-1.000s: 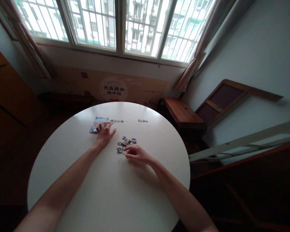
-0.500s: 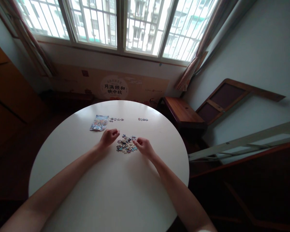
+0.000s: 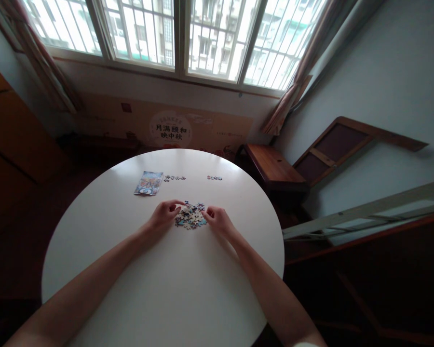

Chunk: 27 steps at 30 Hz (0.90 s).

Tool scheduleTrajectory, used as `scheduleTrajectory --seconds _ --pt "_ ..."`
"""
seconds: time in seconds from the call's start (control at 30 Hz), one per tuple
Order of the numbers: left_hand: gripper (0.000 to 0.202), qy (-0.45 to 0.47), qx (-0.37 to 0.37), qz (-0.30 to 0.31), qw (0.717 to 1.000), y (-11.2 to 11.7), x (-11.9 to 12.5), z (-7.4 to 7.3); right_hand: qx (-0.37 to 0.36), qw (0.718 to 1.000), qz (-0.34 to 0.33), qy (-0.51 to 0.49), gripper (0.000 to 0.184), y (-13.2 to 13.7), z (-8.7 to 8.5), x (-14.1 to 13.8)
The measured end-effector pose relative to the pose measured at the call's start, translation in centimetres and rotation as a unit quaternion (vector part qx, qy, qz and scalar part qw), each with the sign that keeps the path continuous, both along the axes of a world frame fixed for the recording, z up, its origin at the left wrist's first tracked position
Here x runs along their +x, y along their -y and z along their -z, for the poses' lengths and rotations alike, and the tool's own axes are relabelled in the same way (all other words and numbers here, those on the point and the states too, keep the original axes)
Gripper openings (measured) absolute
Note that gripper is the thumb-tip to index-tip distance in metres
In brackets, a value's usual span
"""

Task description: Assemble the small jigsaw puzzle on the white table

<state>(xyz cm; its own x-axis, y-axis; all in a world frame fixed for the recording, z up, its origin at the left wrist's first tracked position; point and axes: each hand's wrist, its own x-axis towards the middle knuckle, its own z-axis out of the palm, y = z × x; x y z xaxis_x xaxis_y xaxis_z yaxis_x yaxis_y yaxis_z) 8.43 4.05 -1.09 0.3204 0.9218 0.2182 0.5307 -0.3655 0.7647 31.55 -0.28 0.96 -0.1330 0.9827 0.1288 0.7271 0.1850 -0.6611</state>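
A small heap of loose jigsaw pieces [image 3: 191,217] lies on a round white table [image 3: 159,284]. My left hand [image 3: 165,215] rests at the heap's left edge, fingers curled and thumb touching the pieces. At the right edge of the heap my right hand [image 3: 219,219] has its fingers pinched together on the pieces. What either hand holds is too small to make out. A picture card [image 3: 148,182] lies farther back on the left. Beyond the heap are two short rows of joined pieces, one [image 3: 174,178] near the card and one [image 3: 214,178] to the right.
A wooden bench [image 3: 271,168] stands behind the table at the right, with a framed board [image 3: 332,149] leaning on the wall. Large cardboard with printed characters [image 3: 173,130] leans under the barred window. A dark wooden cabinet [image 3: 10,135] is at the left.
My left hand has left the picture card and come right to the heap of pieces. My right hand has shifted from the heap's near side to its right edge.
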Motion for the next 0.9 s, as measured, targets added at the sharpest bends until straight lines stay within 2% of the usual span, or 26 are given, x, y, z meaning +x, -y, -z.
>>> scheduleTrajectory --seconds 0.33,0.73,0.9 --pt "0.037 -0.078 0.013 -0.001 0.997 0.0 -0.03 0.29 0.009 1.0 0.0 -0.003 0.033 0.08 -0.1 0.04" --pt "0.034 -0.091 0.033 -0.011 0.995 0.48 0.11 -0.17 0.021 1.0 -0.008 -0.009 0.031 0.1 -0.38 -0.15" --pt "0.033 -0.078 0.024 -0.011 0.997 0.33 0.03 0.18 0.023 1.0 -0.007 -0.009 0.031 0.18 -0.42 -0.25"
